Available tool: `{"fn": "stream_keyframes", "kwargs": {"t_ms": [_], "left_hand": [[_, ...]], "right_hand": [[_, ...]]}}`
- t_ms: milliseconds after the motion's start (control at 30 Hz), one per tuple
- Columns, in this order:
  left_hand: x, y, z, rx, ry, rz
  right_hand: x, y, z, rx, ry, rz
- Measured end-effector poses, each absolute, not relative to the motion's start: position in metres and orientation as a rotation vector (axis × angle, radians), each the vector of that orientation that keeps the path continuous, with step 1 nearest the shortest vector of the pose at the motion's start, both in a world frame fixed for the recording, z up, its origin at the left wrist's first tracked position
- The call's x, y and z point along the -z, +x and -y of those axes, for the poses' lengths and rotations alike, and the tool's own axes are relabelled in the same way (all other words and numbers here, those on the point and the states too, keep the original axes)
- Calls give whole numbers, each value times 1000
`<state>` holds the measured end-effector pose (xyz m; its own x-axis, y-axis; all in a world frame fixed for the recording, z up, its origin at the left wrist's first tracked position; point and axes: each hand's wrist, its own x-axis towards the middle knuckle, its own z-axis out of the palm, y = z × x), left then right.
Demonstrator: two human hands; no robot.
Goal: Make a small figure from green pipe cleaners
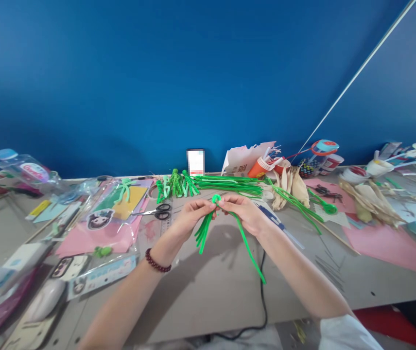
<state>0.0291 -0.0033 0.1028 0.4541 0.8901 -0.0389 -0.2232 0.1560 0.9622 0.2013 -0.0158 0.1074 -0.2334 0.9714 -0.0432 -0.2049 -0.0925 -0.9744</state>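
Several bright green pipe cleaners (202,233) are gathered in my fingers above the table, their loose ends hanging down. At their top sits a small coiled green knob (216,199), pinched from both sides. My left hand (197,214) is closed on the bundle, with a beaded bracelet on that wrist. My right hand (240,211) is closed at the knob too, and one long green pipe cleaner (248,248) trails down from it. Behind my hands lies a heap of straight green pipe cleaners (230,184). Finished-looking twisted green figures (175,183) stand to its left.
Scissors (160,212) with black handles lie left of my hands. A phone (195,162) leans against the blue wall. Orange paper cups (259,168) and dried husks (297,189) are at the right. Plastic-wrapped coloured sheets (95,238) cover the left side. A black cable (264,301) runs along the front.
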Motion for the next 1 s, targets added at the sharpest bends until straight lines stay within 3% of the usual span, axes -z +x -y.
{"fn": "stream_keyframes", "kwargs": {"t_ms": [300,633,800,1000], "left_hand": [[-99,25,-4,-804,1012,-675],[-131,7,0,-1199,934,-705],[-128,6,1,-1474,1096,-781],[-109,24,2,-1456,1479,-965]], "right_hand": [[-103,200,11,-1491,-1017,1153],[-117,198,21,-759,-923,1420],[-119,194,26,-815,-907,1469],[-112,188,27,-1075,-911,1395]]}}
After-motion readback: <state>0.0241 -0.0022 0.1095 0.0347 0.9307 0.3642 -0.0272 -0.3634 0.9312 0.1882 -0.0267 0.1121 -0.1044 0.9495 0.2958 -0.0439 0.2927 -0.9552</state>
